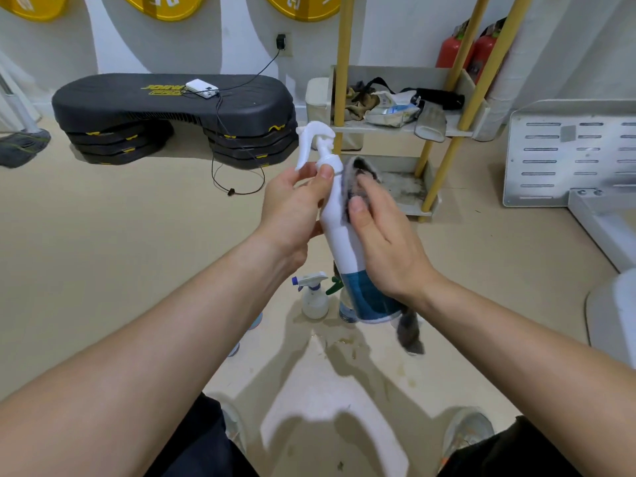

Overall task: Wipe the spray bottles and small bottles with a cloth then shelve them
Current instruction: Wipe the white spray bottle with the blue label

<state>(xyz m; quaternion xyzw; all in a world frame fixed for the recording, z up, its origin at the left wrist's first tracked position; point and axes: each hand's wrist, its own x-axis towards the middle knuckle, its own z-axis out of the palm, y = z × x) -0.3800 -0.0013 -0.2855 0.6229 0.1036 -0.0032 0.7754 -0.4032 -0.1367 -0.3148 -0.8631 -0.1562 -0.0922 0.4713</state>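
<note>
Bare forearms reach in from six o'clock to the tall white plastic spray bottle with a blue label band (339, 242), held at frame centre above the beige floor (120, 242). Its long axis runs from base at five o'clock to trigger head at eleven, nozzle pointing toward nine. The left hand (292, 208) grips its neck; the right hand (382, 242) presses a fuzzy grey cloth (358, 180) against its side. A slip seems possible if the neck grip loosens under the rubbing, dropping it onto the small clear spray bottle (314, 297) standing below.
</note>
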